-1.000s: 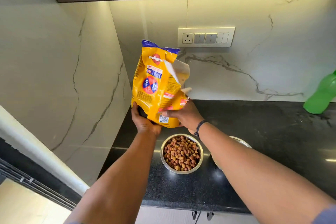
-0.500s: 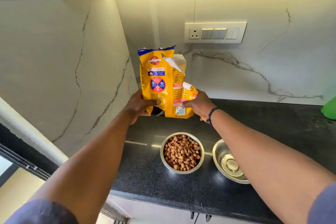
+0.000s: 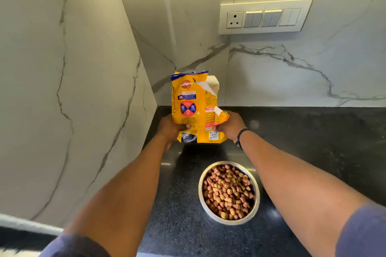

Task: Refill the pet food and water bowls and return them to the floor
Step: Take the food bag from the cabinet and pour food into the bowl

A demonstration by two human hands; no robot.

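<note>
A yellow pet food bag (image 3: 194, 108) with a torn-open top stands upright at the back left corner of the black countertop (image 3: 313, 142). My left hand (image 3: 170, 129) grips its lower left side and my right hand (image 3: 230, 125) grips its lower right side. Nearer to me, a steel bowl (image 3: 228, 192) full of brown kibble sits on the counter between my forearms. The second steel bowl is hidden behind my right forearm.
Marble walls close in the corner to the left and behind the bag. A white socket and switch panel (image 3: 265, 16) is mounted on the back wall. The counter's front edge runs just below the kibble bowl.
Both hands have carried the bag down and back toward the wall corner, and its base now sits at counter level. The view has tilted down, and my right arm now covers the second bowl.
</note>
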